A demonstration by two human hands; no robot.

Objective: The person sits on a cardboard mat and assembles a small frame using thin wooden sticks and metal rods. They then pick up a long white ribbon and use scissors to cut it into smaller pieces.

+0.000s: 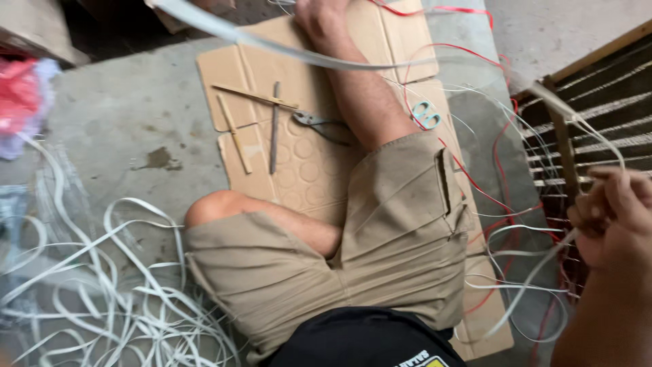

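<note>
My right hand (611, 214) is at the right edge with its fingers closed around thin white plastic strips (536, 272). It sits close against a wooden frame (562, 146) that is woven with white strips. The strips trail from the hand down over the floor and across my lap. I sit on flattened cardboard (305, 170) in khaki shorts (394, 231), one leg bent and the other stretched forward. A long white strip (285, 47) crosses the top of the view. My left hand does not show.
Pliers (314, 121), a metal rod (274, 129) and two wooden sticks (234, 132) lie on the cardboard. Light blue scissors (426, 114) lie beside my leg. Red strips (489, 197) loop at the right. A tangle of white strips (115, 299) covers the concrete floor at lower left.
</note>
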